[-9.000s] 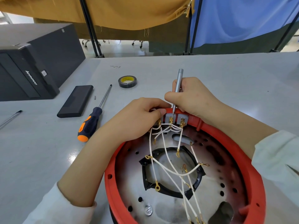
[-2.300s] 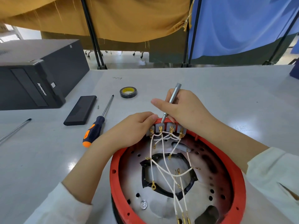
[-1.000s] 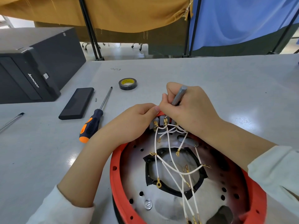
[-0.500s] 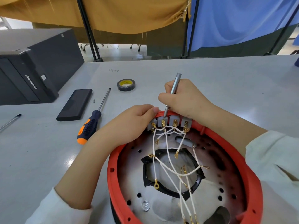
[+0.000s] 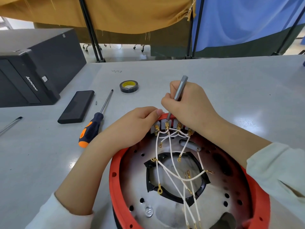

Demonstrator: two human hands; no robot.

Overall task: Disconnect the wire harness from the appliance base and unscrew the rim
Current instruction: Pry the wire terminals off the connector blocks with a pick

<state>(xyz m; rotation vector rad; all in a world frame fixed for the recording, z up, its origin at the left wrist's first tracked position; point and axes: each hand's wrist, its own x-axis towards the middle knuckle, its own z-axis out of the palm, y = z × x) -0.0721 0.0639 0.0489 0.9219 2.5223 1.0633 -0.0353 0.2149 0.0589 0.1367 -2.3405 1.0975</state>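
1. I see the appliance base [image 5: 165, 205] lying upturned on the grey tabletop [image 5: 231, 83], its red rim [image 5: 113, 184] running under both of my hands.
2. My right hand [image 5: 191, 106] is curled around a slim grey screwdriver [image 5: 179, 91], held tilted, with the tip down at the row of grey terminal blocks [image 5: 163, 124] on the far edge of the rim.
3. My left hand [image 5: 135, 126] rests on the rim just left of that tip, fingers curled over the red edge beside the leftmost block; its thumb is hidden from me.
4. The white wire harness [image 5: 171, 162] fans out from the blocks below both hands, across the metal plate and the black-edged centre opening, with gold ring lugs on the loose ends.
5. To the left of my left hand lies an orange-and-black screwdriver [image 5: 94, 126], and further left a flat black case [image 5: 76, 106].
6. Beyond my left hand sits a roll of black tape [image 5: 128, 86], and far left a black computer tower [image 5: 33, 66].
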